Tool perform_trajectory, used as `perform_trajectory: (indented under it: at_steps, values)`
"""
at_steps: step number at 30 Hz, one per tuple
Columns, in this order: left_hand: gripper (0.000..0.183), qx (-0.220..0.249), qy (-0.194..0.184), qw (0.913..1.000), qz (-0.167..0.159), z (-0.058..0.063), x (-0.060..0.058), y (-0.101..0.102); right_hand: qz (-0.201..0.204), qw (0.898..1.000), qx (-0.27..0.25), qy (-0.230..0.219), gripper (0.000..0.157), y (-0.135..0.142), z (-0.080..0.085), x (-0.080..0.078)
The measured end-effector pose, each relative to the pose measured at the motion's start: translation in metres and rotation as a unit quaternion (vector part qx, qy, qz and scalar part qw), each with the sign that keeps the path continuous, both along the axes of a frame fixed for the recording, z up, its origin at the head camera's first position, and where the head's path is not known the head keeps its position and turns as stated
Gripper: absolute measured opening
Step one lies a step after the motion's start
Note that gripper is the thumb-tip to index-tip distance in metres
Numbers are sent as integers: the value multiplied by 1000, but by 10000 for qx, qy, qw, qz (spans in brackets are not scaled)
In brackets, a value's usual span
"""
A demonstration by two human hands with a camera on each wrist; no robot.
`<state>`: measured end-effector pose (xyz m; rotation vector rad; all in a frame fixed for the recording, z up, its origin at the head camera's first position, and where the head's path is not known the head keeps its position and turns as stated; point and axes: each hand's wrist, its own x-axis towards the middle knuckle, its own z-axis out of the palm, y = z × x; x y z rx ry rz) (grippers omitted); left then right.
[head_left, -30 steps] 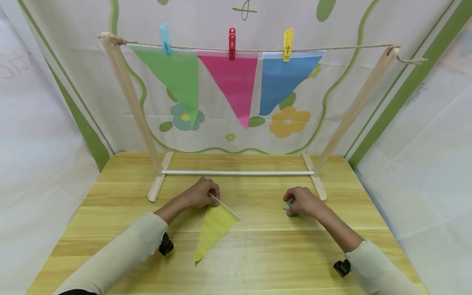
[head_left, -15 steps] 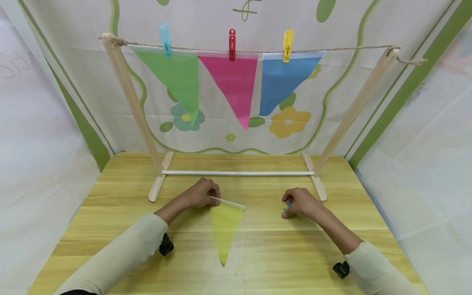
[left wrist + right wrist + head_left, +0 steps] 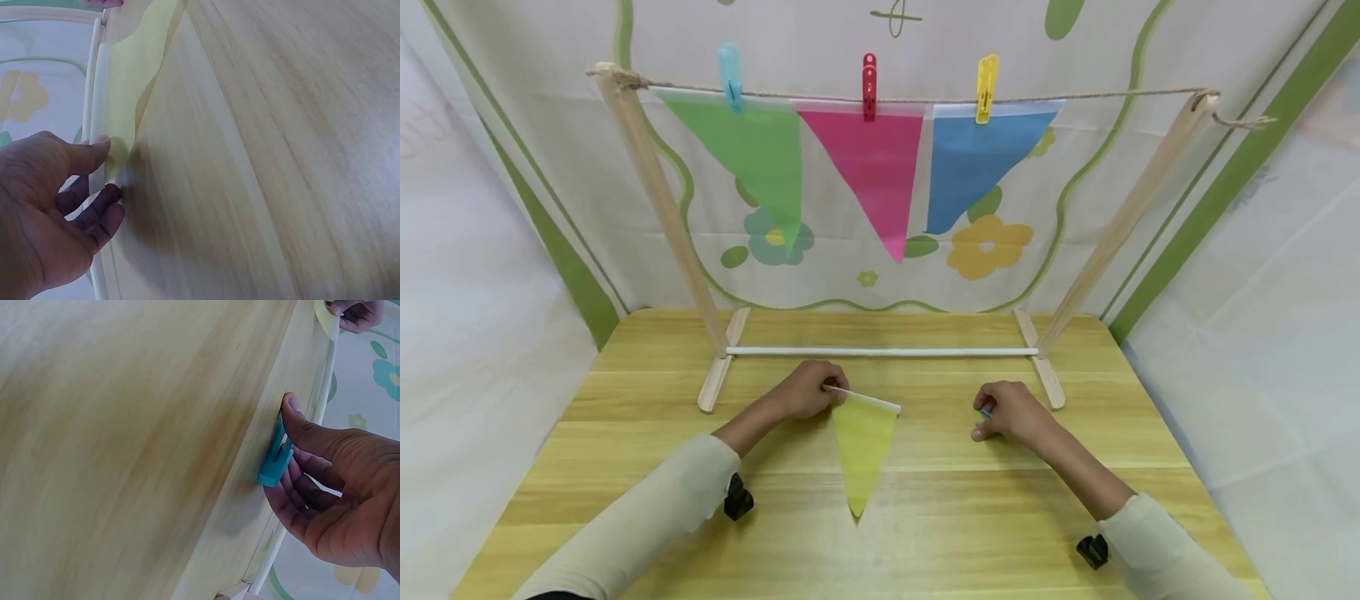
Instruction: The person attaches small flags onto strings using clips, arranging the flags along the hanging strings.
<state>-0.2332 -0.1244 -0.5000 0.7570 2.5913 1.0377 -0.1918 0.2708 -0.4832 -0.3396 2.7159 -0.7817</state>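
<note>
My left hand (image 3: 808, 390) pinches the white top edge of a yellow triangular pennant (image 3: 865, 446) at its left corner. The pennant hangs point down, close over the table. In the left wrist view the thumb (image 3: 90, 156) lies on the white band, with the fingers behind it. My right hand (image 3: 1011, 410), further right, holds a teal clothespin (image 3: 275, 456) between thumb and fingers; only a bit of it shows in the head view. Above, a green pennant (image 3: 760, 158), a pink pennant (image 3: 880, 167) and a blue pennant (image 3: 977, 158) hang from a twine line (image 3: 1120, 94).
The twine runs between two wooden posts (image 3: 658, 200) joined low down by a white rod (image 3: 880, 352). Light blue, red (image 3: 869, 87) and yellow clothespins grip the hanging pennants. A printed fabric backdrop (image 3: 835, 287) stands behind the wooden table (image 3: 925, 533).
The yellow pennant has swung from a slant to hanging point down, its top edge turned nearly level and raised slightly. The right hand with its clothespin has hardly moved.
</note>
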Motion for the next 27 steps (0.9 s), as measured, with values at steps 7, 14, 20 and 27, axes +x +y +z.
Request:
perform_trajectory:
  at_steps: [7, 14, 20, 27]
  values:
    - [9, 386, 78, 9992, 50, -4, -3, 4, -67, 9999, 132, -25, 45, 0, -1, 1]
    - [10, 671, -280, 9972, 181, 3, -6, 6, 51, 9998, 132, 161, 44, -1, -1, 1]
    - [10, 918, -363, 9947, 285, 12, -6, 10, 285, 9994, 156, 95, 41, 2, 7, -3]
    - [12, 1441, -329, 9880, 451, 24, -7, 16, 650, 9972, 153, 346, 40, 7, 21, -12]
